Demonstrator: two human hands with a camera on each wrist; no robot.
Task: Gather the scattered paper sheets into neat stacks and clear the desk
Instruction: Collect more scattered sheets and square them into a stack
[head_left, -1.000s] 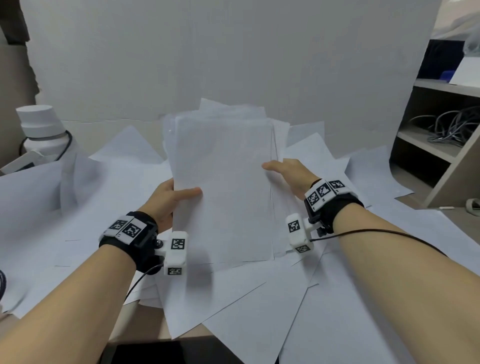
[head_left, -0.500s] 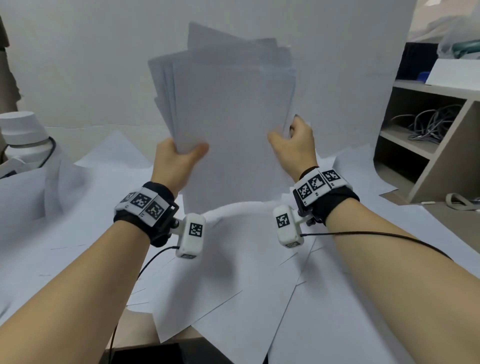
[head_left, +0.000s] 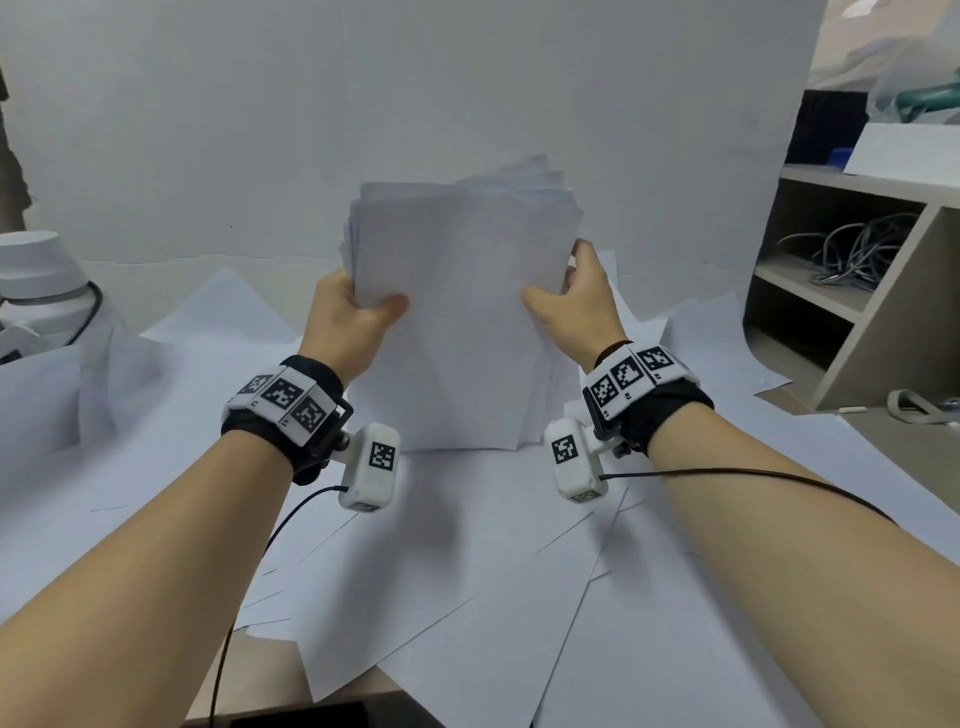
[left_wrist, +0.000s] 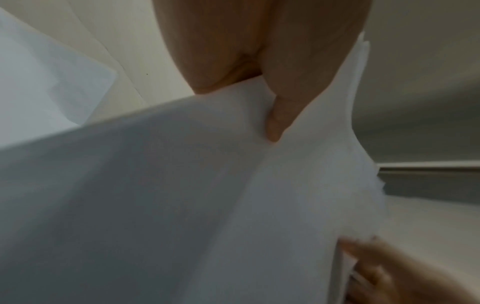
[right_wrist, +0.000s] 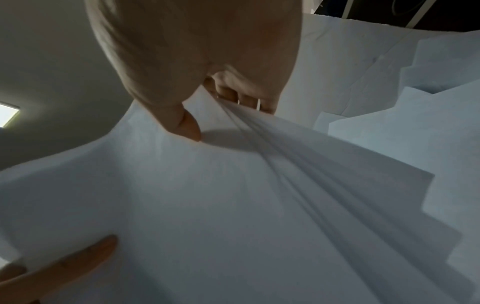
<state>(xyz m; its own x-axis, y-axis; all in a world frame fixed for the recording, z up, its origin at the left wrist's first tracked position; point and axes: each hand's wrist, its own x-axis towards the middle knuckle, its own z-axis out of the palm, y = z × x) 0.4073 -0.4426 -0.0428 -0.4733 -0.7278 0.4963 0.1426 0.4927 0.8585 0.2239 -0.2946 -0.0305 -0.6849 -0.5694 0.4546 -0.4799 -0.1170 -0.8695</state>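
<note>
White backdrop board (head_left: 467, 93) is standing behind the desk (head_left: 291, 691), whose brown top is showing only at the near edge. Loose paper sheets (head_left: 493, 597) are lying scattered and overlapping across nearly all of it.

Bundle of sheets (head_left: 462, 312) is being held upright at the centre, lower edge resting on the scattered sheets, top edges uneven and fanned toward the upper right. Left hand (head_left: 345, 325) is gripping the bundle's left edge: thumb pressed on the near face, fingers curled behind. Right hand (head_left: 574, 306) is gripping the right edge the same way. In the right wrist view the thumb (right_wrist: 187, 125) is pressing the front sheet while the fingers (right_wrist: 233, 94) are wrapping the staggered sheet edges; the left wrist view is blurred but shows the thumb (left_wrist: 278, 119) on the paper.

Both wrists are banded in black straps carrying square black-and-white coded markers (head_left: 283, 397); no legible writing is being shown on these or on the sheets.

White capped bottle (head_left: 41, 275) is standing at far left. Wooden shelf unit (head_left: 852, 312) is standing at right, with coiled cables (head_left: 852, 249) lying on one shelf.
</note>
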